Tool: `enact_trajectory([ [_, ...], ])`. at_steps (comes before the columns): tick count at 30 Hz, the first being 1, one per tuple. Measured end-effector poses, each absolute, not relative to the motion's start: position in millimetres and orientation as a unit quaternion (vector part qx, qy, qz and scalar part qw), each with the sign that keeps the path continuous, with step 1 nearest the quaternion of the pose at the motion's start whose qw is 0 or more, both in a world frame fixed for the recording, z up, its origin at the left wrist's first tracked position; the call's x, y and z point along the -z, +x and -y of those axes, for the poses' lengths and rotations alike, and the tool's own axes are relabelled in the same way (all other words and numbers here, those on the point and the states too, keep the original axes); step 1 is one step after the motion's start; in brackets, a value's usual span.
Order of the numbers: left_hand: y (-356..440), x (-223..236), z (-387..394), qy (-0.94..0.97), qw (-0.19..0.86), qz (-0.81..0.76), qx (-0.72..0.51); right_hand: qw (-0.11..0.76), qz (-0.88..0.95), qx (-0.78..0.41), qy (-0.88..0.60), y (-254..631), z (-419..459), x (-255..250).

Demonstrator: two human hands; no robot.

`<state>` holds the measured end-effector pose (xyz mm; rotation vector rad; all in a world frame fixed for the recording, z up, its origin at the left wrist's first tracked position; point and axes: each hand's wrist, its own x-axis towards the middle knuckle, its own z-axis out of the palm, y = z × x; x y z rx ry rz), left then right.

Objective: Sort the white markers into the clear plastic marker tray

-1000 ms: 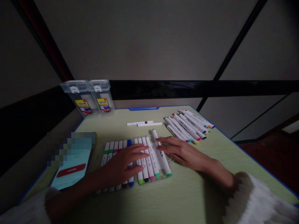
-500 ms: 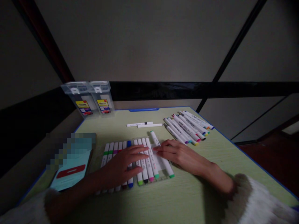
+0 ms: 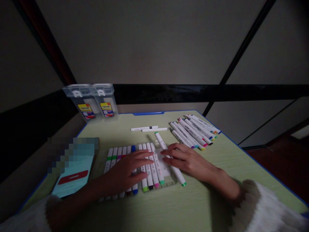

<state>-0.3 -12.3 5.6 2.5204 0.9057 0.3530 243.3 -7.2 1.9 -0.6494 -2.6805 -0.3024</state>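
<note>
My left hand lies with its fingers stretched over a row of white markers set side by side in clear plastic trays. Blue, lime, black, pink and mint caps show below it. At the right end of the row, the fingers of my right hand are closed around a white marker with green ends. This marker slants across the tray's bare right part, its lower end past the tray's edge. My right thumb is hidden.
Two clear lidded boxes stand at the back left. A phone lies left of the trays. Two thin white pens rest behind them, and a pile of loose markers lies at the back right. The table has a blue edge.
The green-ended marker has turned under my right hand: its lower end has swung right and its upper end slightly left. My right fingers drew together, then spread a little. My left hand stays put.
</note>
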Motion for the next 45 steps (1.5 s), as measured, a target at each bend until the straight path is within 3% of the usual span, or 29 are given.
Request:
enact_trajectory([
  [19, -1, -5, 11, 0.910, 0.218, -0.329, -0.126, 0.289, 0.912, 0.177, -0.233, 251, 11, -4],
  [26, -1, -5, 12, 0.908, 0.225, -0.325, -0.138, 0.476, 0.792, 0.150, -0.353, 260, 6, -4],
  [30, -1, -5, 12, 0.908, 0.226, -0.324, -0.142, 0.533, 0.678, 0.085, -0.499, 272, -5, -13],
  [34, -1, -5, 12, 0.908, 0.224, -0.323, -0.145, 0.586, 0.586, -0.117, -0.547, 282, -18, -16],
  [39, -1, -5, 12, 0.904, 0.234, -0.325, -0.148, 0.508, 0.577, -0.201, -0.607, 290, -31, -12],
  [45, -1, -5, 12, 0.906, 0.233, -0.325, -0.138, 0.319, 0.668, -0.004, -0.673, 293, -42, -9],
])
